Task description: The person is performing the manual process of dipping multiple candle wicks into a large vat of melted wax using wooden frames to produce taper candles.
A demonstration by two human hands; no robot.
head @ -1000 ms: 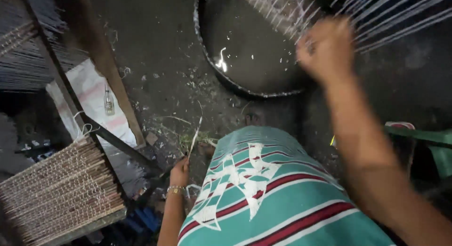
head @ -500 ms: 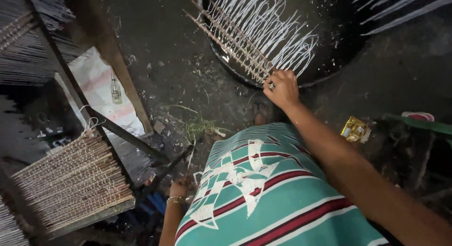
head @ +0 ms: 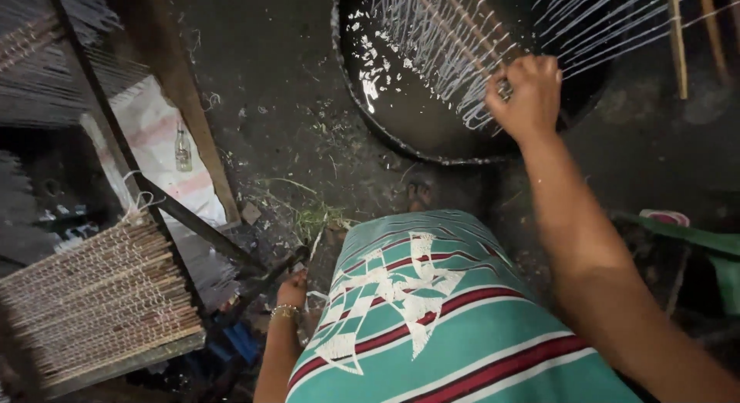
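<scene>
Dark dirt floor [head: 262, 79] carries a round black basin [head: 401, 110], grass scraps [head: 312, 214] and a small bottle [head: 182, 148] on a white sack [head: 150, 141].

Small glass bottle [head: 183, 148] seen standing on white sack [head: 150, 145], well left of raised hand. Stack of stick racks [head: 100, 295] seen just left of lower hand, under dark slanted bar [head: 116, 133]. Grass scraps [head: 312, 214] scattered on dark ground between both hands. Green seat edge [head: 694, 237] seen lower right of raised hand.
</scene>
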